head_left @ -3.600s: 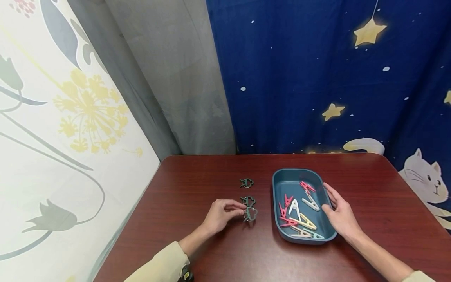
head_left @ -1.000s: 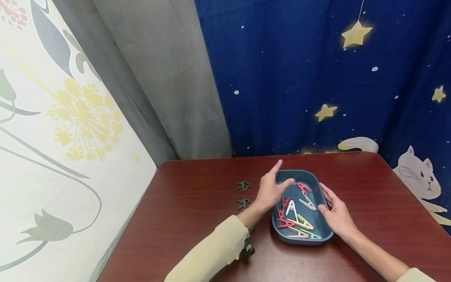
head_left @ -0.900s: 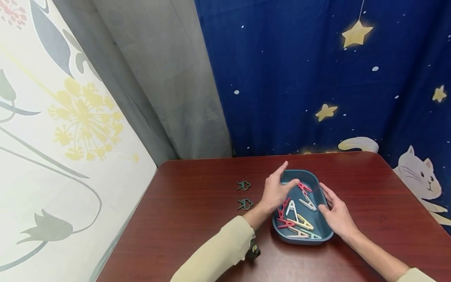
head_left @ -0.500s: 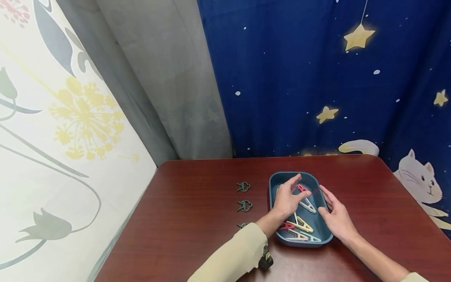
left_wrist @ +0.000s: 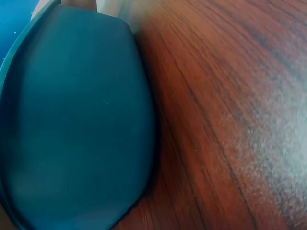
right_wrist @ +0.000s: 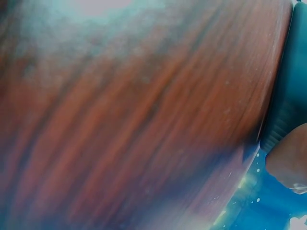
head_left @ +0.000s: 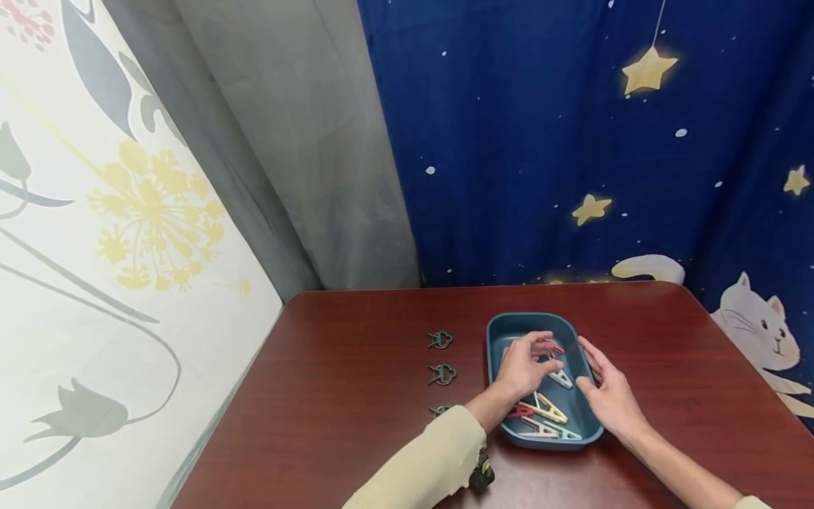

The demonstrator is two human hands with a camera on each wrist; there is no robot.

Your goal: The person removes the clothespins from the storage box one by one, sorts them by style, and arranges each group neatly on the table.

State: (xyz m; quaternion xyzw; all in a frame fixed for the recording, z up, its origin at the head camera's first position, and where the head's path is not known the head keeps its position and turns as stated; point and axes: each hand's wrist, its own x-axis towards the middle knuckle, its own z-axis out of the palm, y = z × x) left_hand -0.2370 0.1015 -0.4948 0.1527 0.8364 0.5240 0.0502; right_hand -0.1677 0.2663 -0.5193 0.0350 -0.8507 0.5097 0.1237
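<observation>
A blue-green plastic bin [head_left: 524,315] holds several small clothespins. My left hand [head_left: 520,367] reaches down into it, thumb and fingers apart and bent around a red clothespin [head_left: 559,348]. A white clothespin [head_left: 562,379] lies just below the thumb. Yellow [head_left: 552,408], red [head_left: 521,411] and pale green [head_left: 562,430] clothespins lie near the bin's front end; the left hand and forearm hide others. My right hand [head_left: 613,399] grips the bin's right side, thumb at the rim and fingers along the outside. In the left wrist view, the bin's outer wall [left_wrist: 81,120] fills the left.
Left of the bin, dark green cloud-shaped clips lie in a column on the brown table [head_left: 343,396]: a far one [head_left: 440,340], a middle one [head_left: 442,375], and a near one [head_left: 439,409] partly behind the left sleeve. Curtains hang beyond the table's far edge.
My left hand has let go of a green clip on the table, crossed right and lowered into the bin, its fingers drawing in toward the red clothespin. The right hand stays on the bin.
</observation>
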